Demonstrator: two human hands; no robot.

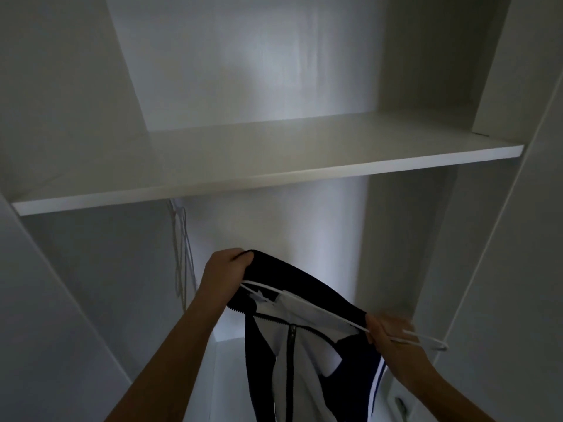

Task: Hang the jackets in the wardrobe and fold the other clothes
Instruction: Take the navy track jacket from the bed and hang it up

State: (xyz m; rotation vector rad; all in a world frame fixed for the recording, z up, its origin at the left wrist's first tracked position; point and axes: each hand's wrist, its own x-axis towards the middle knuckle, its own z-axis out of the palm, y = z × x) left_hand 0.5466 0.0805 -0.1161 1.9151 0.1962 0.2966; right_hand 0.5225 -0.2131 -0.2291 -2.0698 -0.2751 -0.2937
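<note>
Looking into a white wardrobe [396,239], smooth matte panels all round. One flat shelf [274,166] runs across it, its square front edge slanting through the view. The bay under the shelf is open from the thin spare hangers [182,254] dangling at the left to the right side wall.

The jacket [304,345] is held low in that bay, in front of the back panel. It's soft dark fabric with white panels and a toothed zip down the middle. A thin white hanger [323,310] is threaded through its neck. The left hand [227,271] has fingers curled tight round the dark shoulder. The right hand [387,333] grips the hanger's other end, which pokes out past the fingers.
</note>
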